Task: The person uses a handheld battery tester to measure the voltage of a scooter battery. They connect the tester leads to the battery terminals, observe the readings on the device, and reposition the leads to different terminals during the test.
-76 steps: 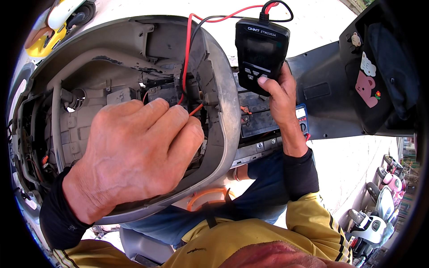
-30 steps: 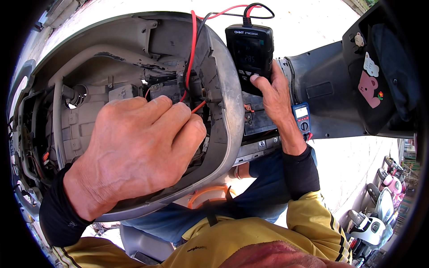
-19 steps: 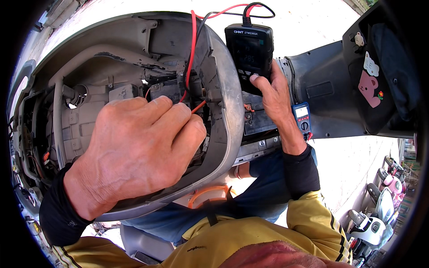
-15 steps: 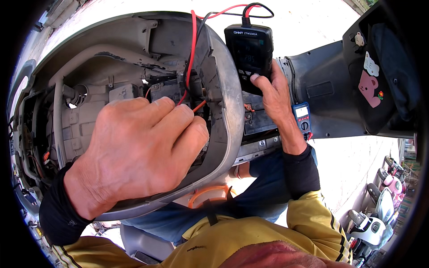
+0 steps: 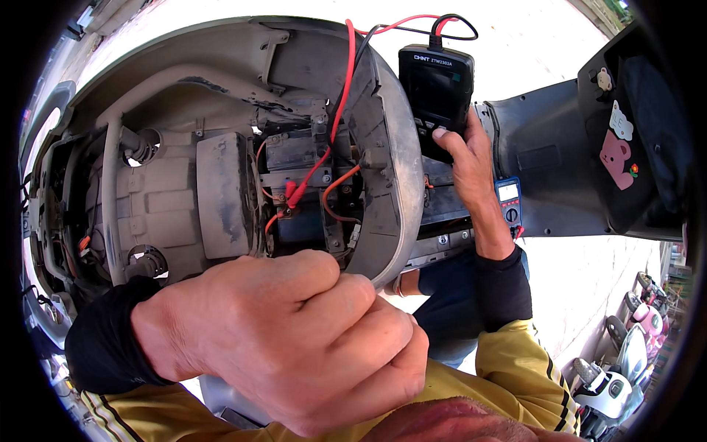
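Note:
My right hand (image 5: 475, 166) grips a black handheld battery tester (image 5: 436, 92), its thumb resting by the buttons under a dark screen. A red lead (image 5: 344, 96) and a black lead loop from the tester's top into the scooter's open body. There a red clip (image 5: 296, 194) sits at a terminal among dark batteries (image 5: 298, 151); the black lead's end is hard to make out. My left hand (image 5: 294, 339) is closed in a fist above my lap, back of the hand upward, apart from the batteries. Its fingertips are hidden, along with anything they may hold.
The grey scooter body's rim (image 5: 409, 147) curves around the battery bay, with a frame tube (image 5: 114, 199) at left. A thick orange cable (image 5: 340, 180) crosses the bay. A blue multimeter (image 5: 508, 193) lies beside my right wrist. Parked scooters (image 5: 615, 387) stand at lower right.
My left fist has come back from over the batteries toward my body, uncovering the red clip. Digits on the tester's screen have given way to a dark display. The view has shifted slightly.

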Action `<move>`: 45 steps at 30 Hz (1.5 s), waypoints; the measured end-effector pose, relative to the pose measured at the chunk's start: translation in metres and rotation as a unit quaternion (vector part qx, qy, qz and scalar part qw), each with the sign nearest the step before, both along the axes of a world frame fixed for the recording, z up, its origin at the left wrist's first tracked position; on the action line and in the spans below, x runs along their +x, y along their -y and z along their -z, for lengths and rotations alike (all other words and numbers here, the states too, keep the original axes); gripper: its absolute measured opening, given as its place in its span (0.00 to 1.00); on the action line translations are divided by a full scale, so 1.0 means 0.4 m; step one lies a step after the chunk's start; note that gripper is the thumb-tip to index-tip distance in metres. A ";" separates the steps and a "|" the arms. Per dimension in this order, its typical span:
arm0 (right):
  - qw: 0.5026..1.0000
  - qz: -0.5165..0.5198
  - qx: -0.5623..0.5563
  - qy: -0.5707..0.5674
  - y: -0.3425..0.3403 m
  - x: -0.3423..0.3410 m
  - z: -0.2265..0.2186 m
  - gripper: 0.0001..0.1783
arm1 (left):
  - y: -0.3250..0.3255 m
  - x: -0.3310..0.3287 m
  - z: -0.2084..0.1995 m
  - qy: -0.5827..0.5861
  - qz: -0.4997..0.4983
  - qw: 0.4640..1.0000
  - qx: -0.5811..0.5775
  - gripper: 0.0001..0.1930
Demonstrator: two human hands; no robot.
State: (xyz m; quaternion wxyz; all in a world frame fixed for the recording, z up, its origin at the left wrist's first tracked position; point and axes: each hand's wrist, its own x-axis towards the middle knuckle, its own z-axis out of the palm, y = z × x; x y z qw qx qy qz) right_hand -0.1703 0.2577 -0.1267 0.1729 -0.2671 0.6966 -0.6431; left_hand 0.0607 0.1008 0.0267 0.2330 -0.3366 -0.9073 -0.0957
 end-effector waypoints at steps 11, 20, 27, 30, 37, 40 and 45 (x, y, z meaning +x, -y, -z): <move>1.000 -0.008 0.002 -0.004 -0.002 -0.006 0.010 0.26 | -0.012 0.024 0.020 -0.024 0.035 0.999 0.005 0.08; 1.000 0.001 -0.003 -0.010 -0.006 -0.008 0.012 0.26 | -0.044 0.023 -0.007 0.014 -0.042 0.998 0.041 0.07; 1.000 -0.007 -0.003 -0.012 -0.009 -0.016 0.009 0.26 | -0.048 0.021 0.038 -0.071 -0.037 0.996 0.027 0.07; 1.000 -0.007 0.008 -0.024 0.000 -0.015 0.008 0.27 | -0.042 0.021 0.041 -0.109 -0.047 0.993 0.016 0.07; 1.000 0.000 -0.002 -0.003 -0.007 -0.015 0.012 0.25 | -0.026 0.023 0.042 -0.087 -0.023 0.996 -0.022 0.06; 1.000 -0.013 0.018 0.004 -0.004 -0.013 0.011 0.29 | -0.024 0.025 0.049 -0.103 -0.037 0.993 -0.035 0.06; 1.000 0.008 -0.005 0.011 -0.006 -0.011 0.012 0.24 | -0.023 0.024 0.045 -0.088 -0.046 0.994 -0.045 0.05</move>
